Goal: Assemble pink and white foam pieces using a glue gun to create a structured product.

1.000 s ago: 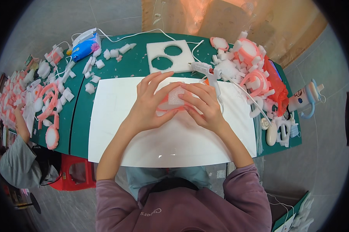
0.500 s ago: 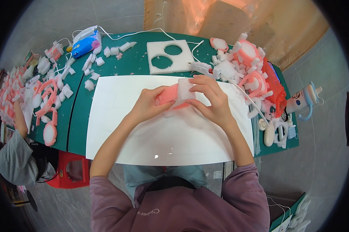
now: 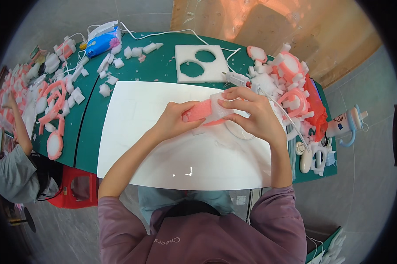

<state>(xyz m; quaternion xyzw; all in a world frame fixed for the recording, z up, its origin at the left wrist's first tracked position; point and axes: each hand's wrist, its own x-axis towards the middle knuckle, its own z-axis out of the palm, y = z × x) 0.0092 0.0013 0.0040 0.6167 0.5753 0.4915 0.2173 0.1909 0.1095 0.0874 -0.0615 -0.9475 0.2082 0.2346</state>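
A foam piece (image 3: 205, 112), pink on its left part and white on its right, is held just above the white sheet (image 3: 163, 145) covering the worktop. It lies roughly level, long side running left to right, near the sheet's far edge and right of the middle.

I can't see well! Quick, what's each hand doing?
Left hand: closed, gripping the pink foam strip.
Right hand: closed on the white foam piece joined to it.

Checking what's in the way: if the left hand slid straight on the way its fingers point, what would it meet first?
Probably the right hand: the left hand points right along the pink-and-white foam piece both hold.
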